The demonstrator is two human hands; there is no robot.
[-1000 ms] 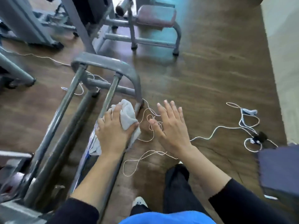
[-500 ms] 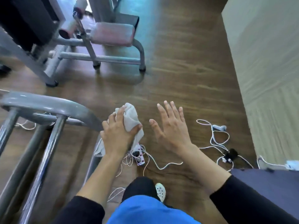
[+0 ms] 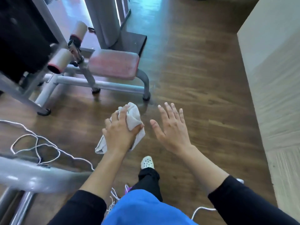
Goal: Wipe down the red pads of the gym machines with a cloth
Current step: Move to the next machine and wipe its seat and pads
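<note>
As a person looks down over a wooden floor [image 3: 194, 78], their left grip [image 3: 119, 135] pinches a bunched grey cloth [image 3: 134, 116] between thumb and fingers. Their right grip [image 3: 170, 127] is spread, fingers straight, holding nothing. Ahead, well apart from the cloth, a red seat pad [image 3: 113, 65] sits on a grey-framed gym machine [image 3: 100, 85], roller pads [image 3: 58, 62] at its left.

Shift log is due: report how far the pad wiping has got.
Done: nothing provable; no pad shows a wipe mark. In hand: the left hand grips the crumpled grey cloth above the wood floor, the right hand open, empty. Left: the red rectangular seat pad and red-ended roller pads ahead, none touched.
</note>
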